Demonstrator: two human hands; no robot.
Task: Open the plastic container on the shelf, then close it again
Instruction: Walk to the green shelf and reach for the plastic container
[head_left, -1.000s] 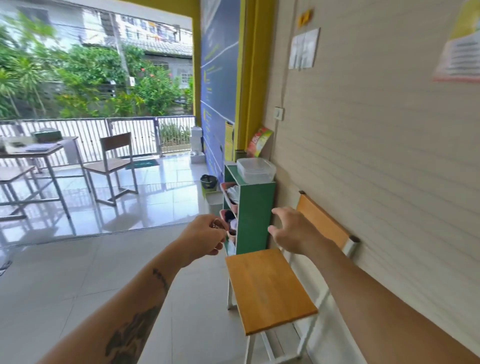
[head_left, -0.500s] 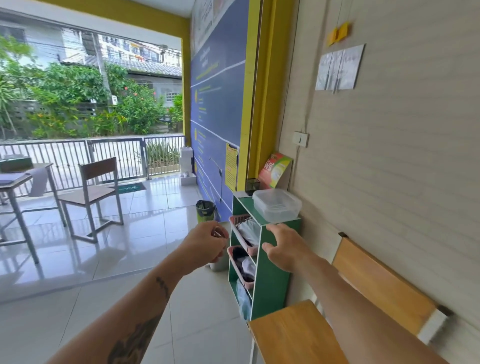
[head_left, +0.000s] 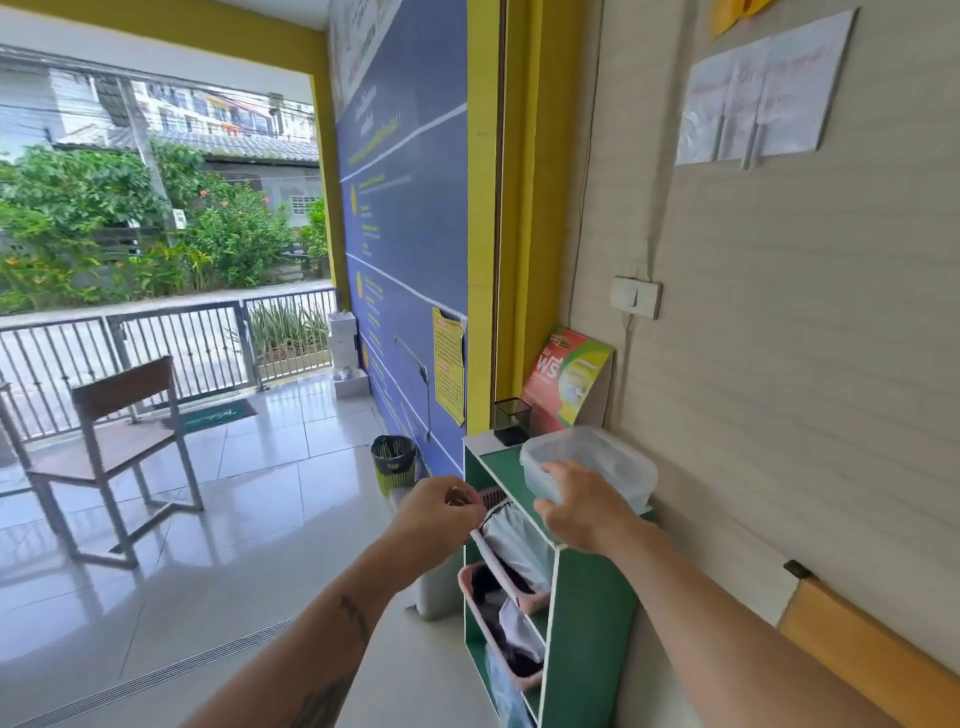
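Observation:
A clear plastic container (head_left: 597, 460) with its lid on sits on top of a green shelf (head_left: 589, 618) against the wall. My right hand (head_left: 579, 506) rests at the container's near edge, fingers spread over the lid and front wall. My left hand (head_left: 439, 514) hovers left of the shelf's upper front, fingers curled in a loose fist with nothing visibly in it, close to a pink basket (head_left: 511, 558).
The shelf holds pink baskets stuffed with cloth. Behind the container stand a small dark cup (head_left: 511, 421) and a red-green leaflet (head_left: 569, 379). A wooden chair back (head_left: 857, 654) is at lower right, a bin (head_left: 393, 462) and another chair (head_left: 117, 452) on the tiled floor to the left.
The view has come closer to the shelf. My right hand has risen from the shelf's side to the container's near edge. My left hand has moved up beside the top basket.

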